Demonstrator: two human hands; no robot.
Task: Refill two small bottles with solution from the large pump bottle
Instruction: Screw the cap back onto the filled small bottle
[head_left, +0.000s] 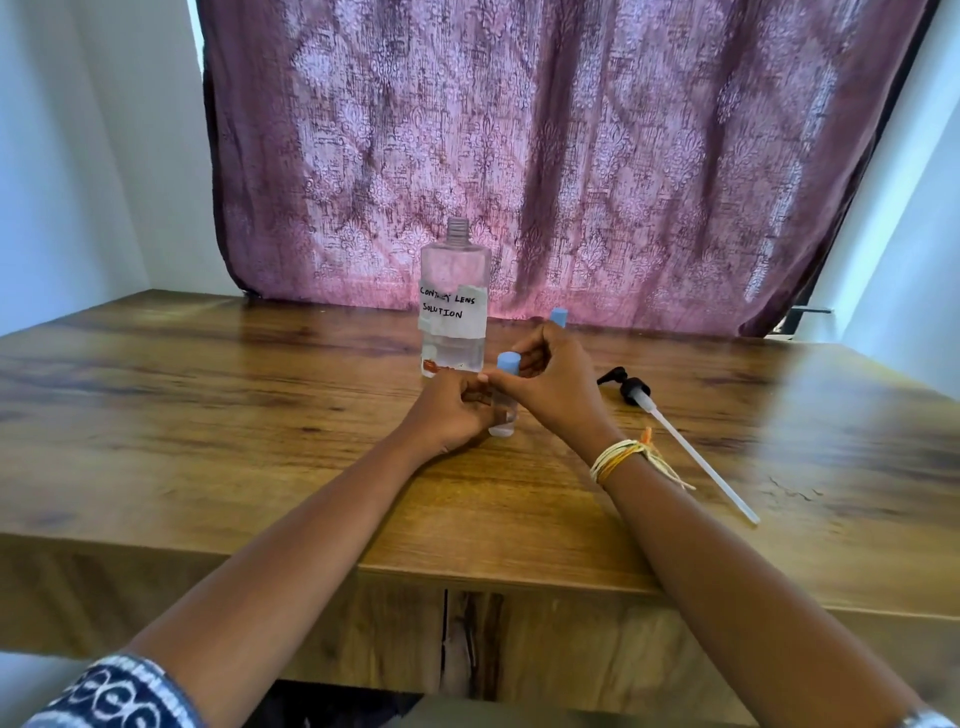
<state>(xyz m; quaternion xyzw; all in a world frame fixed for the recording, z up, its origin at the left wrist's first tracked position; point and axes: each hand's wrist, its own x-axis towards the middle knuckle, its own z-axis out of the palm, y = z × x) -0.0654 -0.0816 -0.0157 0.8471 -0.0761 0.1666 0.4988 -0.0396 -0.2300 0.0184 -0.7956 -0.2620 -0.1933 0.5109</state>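
The large clear bottle (454, 296), labelled "contact lens solution", stands uncapped at the table's middle back with a little liquid at its bottom. Its black pump head with long white tube (675, 431) lies on the table to the right. A small clear bottle (504, 423) stands in front of the large one. My left hand (449, 410) grips its body. My right hand (550, 379) pinches its light blue cap (508, 362). A second small bottle is mostly hidden behind my right hand; only its blue cap (558, 316) shows.
The wooden table (208, 415) runs wide to both sides, with its front edge near me. A purple patterned curtain (519, 156) hangs behind the table. White walls stand at left and right.
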